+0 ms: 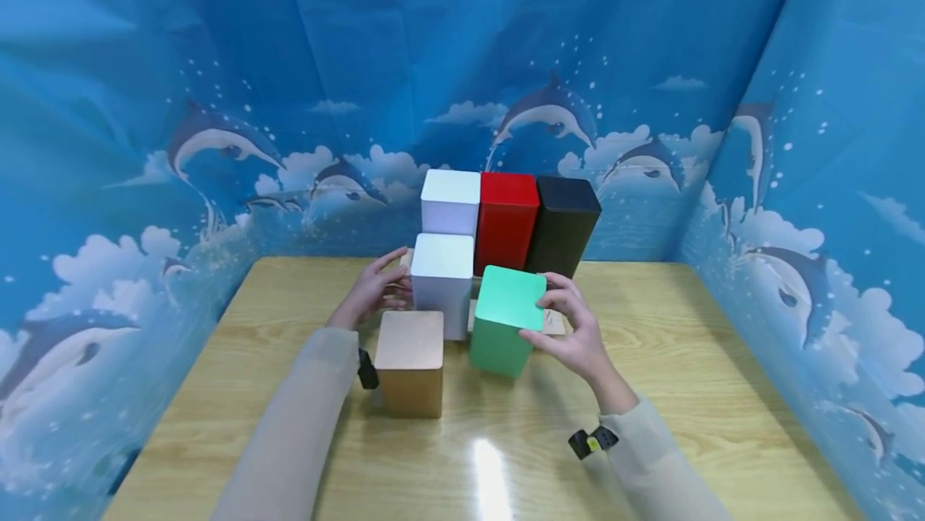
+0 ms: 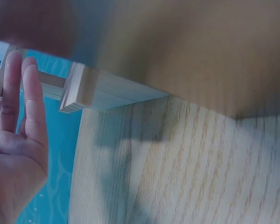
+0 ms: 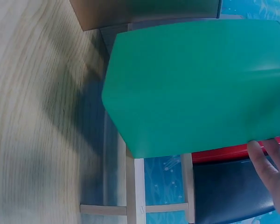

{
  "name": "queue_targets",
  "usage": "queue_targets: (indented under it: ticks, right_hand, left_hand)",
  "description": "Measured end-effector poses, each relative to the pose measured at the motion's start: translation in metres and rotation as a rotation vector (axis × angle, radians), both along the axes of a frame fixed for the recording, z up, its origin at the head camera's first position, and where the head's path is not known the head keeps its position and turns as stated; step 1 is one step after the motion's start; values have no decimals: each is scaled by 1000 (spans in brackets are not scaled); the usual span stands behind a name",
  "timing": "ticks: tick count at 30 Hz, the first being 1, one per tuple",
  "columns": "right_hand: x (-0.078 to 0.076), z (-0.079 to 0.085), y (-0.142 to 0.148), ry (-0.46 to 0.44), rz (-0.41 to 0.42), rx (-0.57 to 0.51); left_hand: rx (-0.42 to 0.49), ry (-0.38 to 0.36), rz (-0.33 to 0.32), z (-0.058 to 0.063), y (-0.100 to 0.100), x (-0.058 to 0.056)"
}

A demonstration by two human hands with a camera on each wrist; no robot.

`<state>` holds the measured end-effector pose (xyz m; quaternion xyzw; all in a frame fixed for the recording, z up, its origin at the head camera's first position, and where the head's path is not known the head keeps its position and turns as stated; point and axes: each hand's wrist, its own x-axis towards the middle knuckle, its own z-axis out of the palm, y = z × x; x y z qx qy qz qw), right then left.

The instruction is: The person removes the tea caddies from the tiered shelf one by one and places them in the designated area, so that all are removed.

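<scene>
My right hand grips a tall green box by its right side, thumb in front and fingers behind. The green box is tilted, its lower end off the tabletop in the right wrist view. My left hand is at the left side of the front white box, beside a wooden rack. In the left wrist view, its fingers are nearly straight beside the rack; whether they touch it I cannot tell. A brown box stands in front of the white one, near my left wrist.
Behind, a second white box, a red box and a black box form a row. Part of the wooden rack shows below the green box. A dolphin-print curtain surrounds the wooden table.
</scene>
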<state>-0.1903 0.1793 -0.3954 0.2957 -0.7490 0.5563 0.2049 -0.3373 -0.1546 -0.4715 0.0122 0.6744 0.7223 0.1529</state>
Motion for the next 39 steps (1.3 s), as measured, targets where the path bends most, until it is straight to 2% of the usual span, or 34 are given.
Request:
queue_targets:
  ticks: [16, 20, 22, 27, 29, 39]
  right_hand:
    - [18, -2, 3, -32, 74, -1]
    - [15, -12, 4, -33, 105, -12]
    - [12, -20, 5, -26, 121, -16]
    - [18, -16, -4, -33, 127, -4]
    - [23, -10, -9, -54, 121, 7]
    - [22, -19, -18, -93, 114, 16]
  left_hand:
    - [-8, -4, 15, 4, 2, 1]
    - [2, -5, 8, 5, 2, 1]
    - [9, -21, -4, 10, 2, 5]
    - [16, -28, -8, 8, 1, 6]
    - [18, -16, 1, 1, 1, 3]
    - [37, -3, -15, 0, 0, 2]
